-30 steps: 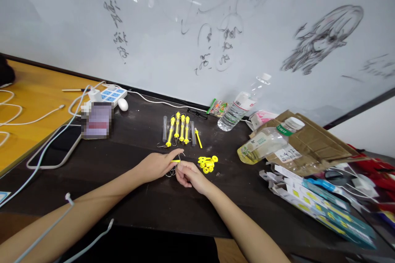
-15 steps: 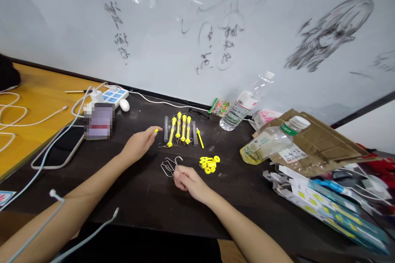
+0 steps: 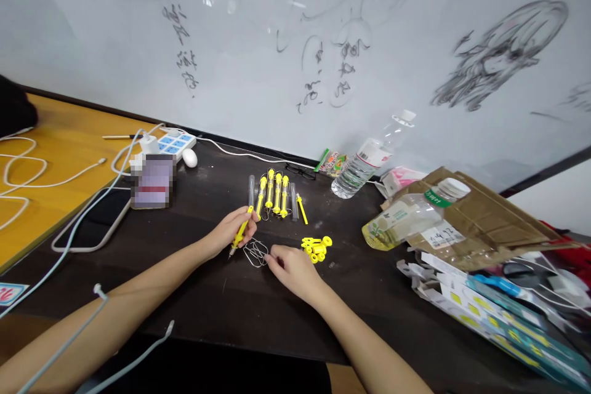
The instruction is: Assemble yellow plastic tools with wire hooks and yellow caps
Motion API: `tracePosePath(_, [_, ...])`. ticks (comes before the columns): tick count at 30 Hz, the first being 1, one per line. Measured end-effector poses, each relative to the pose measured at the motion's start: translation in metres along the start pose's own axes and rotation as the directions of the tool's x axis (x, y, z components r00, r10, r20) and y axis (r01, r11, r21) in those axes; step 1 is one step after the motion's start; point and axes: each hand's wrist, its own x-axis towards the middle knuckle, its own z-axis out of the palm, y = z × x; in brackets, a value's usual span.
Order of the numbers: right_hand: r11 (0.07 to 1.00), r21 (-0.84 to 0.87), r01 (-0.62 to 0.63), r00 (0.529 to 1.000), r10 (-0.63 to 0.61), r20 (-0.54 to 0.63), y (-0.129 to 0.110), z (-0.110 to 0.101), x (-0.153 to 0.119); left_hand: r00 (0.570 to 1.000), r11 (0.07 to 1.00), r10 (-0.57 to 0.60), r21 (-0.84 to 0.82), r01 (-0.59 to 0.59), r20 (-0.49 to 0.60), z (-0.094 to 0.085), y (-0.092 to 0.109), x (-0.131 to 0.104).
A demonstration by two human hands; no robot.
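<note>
Between the left hand (image 3: 227, 231) and the right hand (image 3: 295, 269), close to the fingertips of both, a tangle of bent wires (image 3: 255, 252) lies on the dark table (image 3: 221, 314). The left forearm slants in from the lower left, and the thumb and fingers pinch a yellow rod (image 3: 241, 232). It is tilted: one end juts up past the fingertips, while the other, with a metallic tip, points down below them toward the person. The right forearm slants in from the lower right; this hand is low, back upward, its fingers bent. Its fingertips are at the edge of the tangle, but whether they grip a wire cannot be told. Just past the right knuckles sits a heap of small yellow parts (image 3: 316, 250). Beyond the left fingertips stretches a row of yellow-capped tubes (image 3: 277, 194), with a second yellow rod (image 3: 301, 209) to its right.
</note>
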Motion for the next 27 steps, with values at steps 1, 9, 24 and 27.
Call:
tracePosePath(1, [1.0,-0.002,-0.01,1.0,0.01,-0.004,0.0,0.0,0.0,1.0,1.0,-0.001,-0.017,0.001,0.002,0.001,-0.001,0.0])
tracePosePath(9, [0.995,0.088,-0.048,0.997,0.054,-0.059,0.0,-0.003,-0.001,0.999,0.989,-0.011,-0.144,0.016,0.038,0.004,-0.001,-0.003])
tracePosePath(24, [0.883,0.461,0.083,0.986,-0.005,-0.168,-0.015,0.014,-0.003,0.997,0.917,0.034,-0.4,-0.004,0.067,0.026,0.006,-0.016])
tracePosePath(27, [0.801,0.599,0.022,0.971,0.126,-0.203,-0.009,0.006,-0.001,1.0,0.949,0.016,-0.316,-0.022,-0.022,0.02,0.007,-0.013])
